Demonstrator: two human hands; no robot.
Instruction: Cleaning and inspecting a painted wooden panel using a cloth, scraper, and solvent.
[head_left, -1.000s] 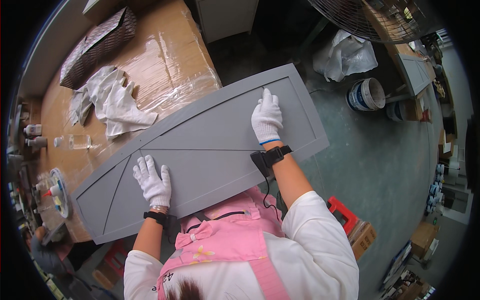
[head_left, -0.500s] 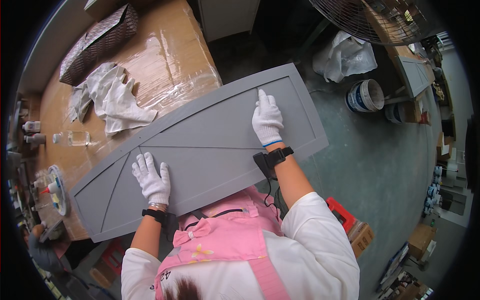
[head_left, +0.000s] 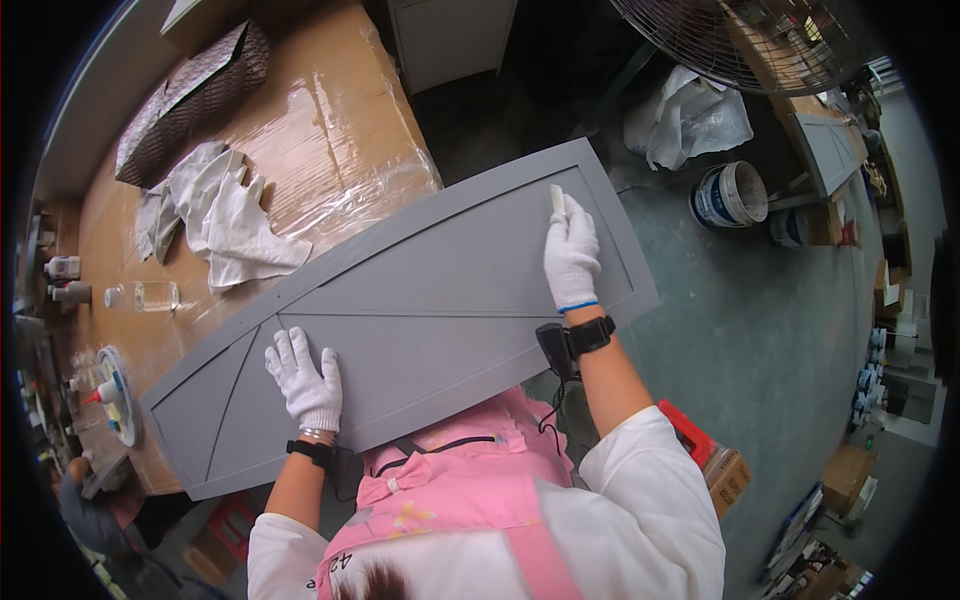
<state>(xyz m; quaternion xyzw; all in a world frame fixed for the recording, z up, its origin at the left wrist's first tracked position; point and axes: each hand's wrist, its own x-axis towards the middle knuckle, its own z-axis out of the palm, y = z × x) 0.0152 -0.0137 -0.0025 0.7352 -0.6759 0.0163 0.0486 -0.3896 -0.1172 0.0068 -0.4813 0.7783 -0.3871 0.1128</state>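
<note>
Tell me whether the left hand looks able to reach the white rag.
Probably yes: the left hand rests on the grey panel, and the rag lies uncovered just past the panel's edge.

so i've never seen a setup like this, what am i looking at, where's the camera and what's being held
No machine here, just a person working by hand. The view comes from a fisheye camera worn on their head, looking down, so straight edges bend. The left hand, gloved in white, rests open on a long grey panel. The right hand, gloved too, holds a small pale piece, too small to identify, against or just above the panel. The panel lies partly over a shiny brown table, where a crumpled white cloth and a clear bottle also sit.
</note>
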